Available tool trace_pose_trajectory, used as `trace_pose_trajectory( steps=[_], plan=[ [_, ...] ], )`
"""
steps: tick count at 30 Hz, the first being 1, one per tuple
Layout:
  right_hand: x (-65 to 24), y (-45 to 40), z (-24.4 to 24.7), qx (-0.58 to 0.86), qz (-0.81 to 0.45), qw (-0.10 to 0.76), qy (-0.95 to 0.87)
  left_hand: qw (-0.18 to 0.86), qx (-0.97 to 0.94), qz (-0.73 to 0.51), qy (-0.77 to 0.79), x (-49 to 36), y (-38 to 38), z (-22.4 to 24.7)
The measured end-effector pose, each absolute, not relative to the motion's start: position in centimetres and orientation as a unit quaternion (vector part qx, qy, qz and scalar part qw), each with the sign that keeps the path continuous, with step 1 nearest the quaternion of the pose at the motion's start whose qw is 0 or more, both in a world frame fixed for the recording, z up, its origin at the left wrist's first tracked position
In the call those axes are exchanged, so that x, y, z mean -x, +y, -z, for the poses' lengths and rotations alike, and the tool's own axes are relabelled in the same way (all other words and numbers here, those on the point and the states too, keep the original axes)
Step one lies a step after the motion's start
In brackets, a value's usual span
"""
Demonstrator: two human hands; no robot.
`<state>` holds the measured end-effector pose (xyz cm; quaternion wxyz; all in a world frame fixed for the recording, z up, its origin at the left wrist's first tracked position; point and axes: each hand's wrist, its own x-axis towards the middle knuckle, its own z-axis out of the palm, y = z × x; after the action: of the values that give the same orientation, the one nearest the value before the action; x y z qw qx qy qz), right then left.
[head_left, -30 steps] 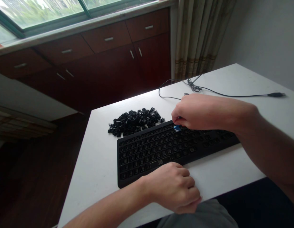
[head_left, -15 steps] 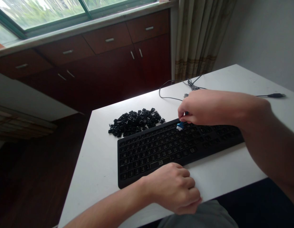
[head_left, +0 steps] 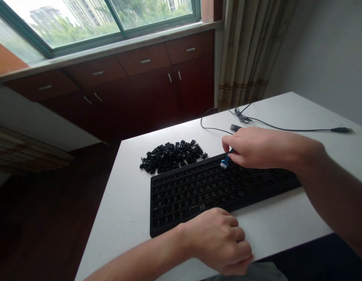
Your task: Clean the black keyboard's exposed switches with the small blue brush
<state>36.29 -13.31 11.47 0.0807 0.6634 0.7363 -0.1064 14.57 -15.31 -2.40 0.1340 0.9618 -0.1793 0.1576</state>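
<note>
A small cleaning brush with a blue head and white bristles [head_left: 224, 164] is pinched in my right hand [head_left: 248, 147], fingers closed round its handle. The bristles point down at the upper middle rows of a black keyboard [head_left: 181, 189] whose keycaps are off, leaving bare key sockets. A dark far end of the brush [head_left: 235, 127] sticks out beyond my fingers. My left hand [head_left: 220, 240] is curled into a fist at the keyboard's near edge, by the front of the table, with its palm side hidden. Behind the keyboard lies a heap of loose black keycaps [head_left: 172, 156].
The white table [head_left: 119, 210] carries a bundled black cable [head_left: 242, 116] at the back, its plug [head_left: 341, 130] lying on the right. Beyond stand reddish-brown cabinets [head_left: 140, 93], a window [head_left: 90, 31] and a curtain [head_left: 251, 50].
The head view has tilted up slightly, so the scene sits lower. In my right hand the brush has turned, its bristles now slanting to the lower left. My left hand stays a fist.
</note>
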Motion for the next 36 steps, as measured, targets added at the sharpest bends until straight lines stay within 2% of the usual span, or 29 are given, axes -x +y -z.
trace_pose_trajectory(
  steps=[7,11,12,17,23,29,36],
  plan=[
    [-36.8,-14.6,-8.3,-0.577,0.108,-0.141,0.797,0.132,-0.956,-0.188,-0.181,-14.1,-15.4,2.5],
    [-37.0,-15.2,-5.5,-0.562,0.127,-0.302,0.759,0.123,-0.962,-0.155,-0.187,-13.9,-15.2,2.4],
    [-37.0,-15.3,-5.0,-0.562,0.119,-0.317,0.755,0.122,-0.963,-0.147,-0.19,-13.8,-15.2,2.4],
    [-36.7,-15.2,-3.2,-0.552,0.096,-0.339,0.756,0.128,-0.963,-0.137,-0.195,-13.3,-14.7,2.9],
    [-37.0,-14.9,-2.2,-0.539,-0.006,-0.318,0.78,0.147,-0.966,-0.088,-0.196,-13.1,-14.2,4.3],
    [-37.7,-14.9,-1.8,-0.501,-0.041,-0.328,0.8,0.183,-0.969,-0.054,-0.155,-13.5,-14.2,4.5],
    [-37.5,-15.2,-1.4,-0.543,0.013,-0.32,0.776,0.143,-0.969,-0.083,-0.184,-13.3,-14.4,3.6]
  ],
)
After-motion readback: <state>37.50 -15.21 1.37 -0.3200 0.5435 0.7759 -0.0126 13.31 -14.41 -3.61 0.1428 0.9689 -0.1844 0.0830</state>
